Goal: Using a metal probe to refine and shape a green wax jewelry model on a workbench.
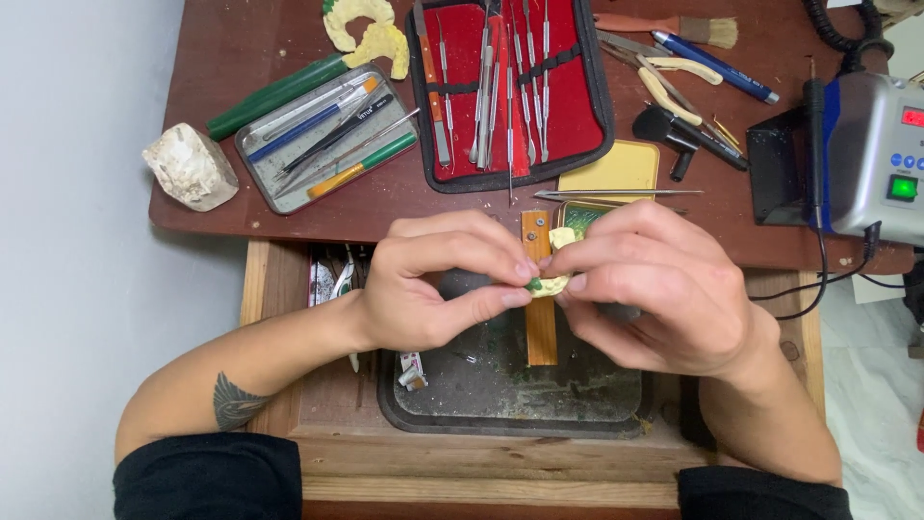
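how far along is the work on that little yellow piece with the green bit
Done: the tool roll lies open and the pen tray is set out. In hand: left hand and right hand pinch the yellow piece together, a green bit at its edge, above the dark tray. Left: two more yellow casts sit untouched at the bench top; how finished the piece is, I cannot tell.

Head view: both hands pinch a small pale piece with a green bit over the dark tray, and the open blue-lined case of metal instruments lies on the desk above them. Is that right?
Not quite. In the head view the instrument case is lined in red, not blue. The rest holds: the left hand and right hand pinch the small pale piece with a green bit over the dark tray, and the case lies open on the desk above them.
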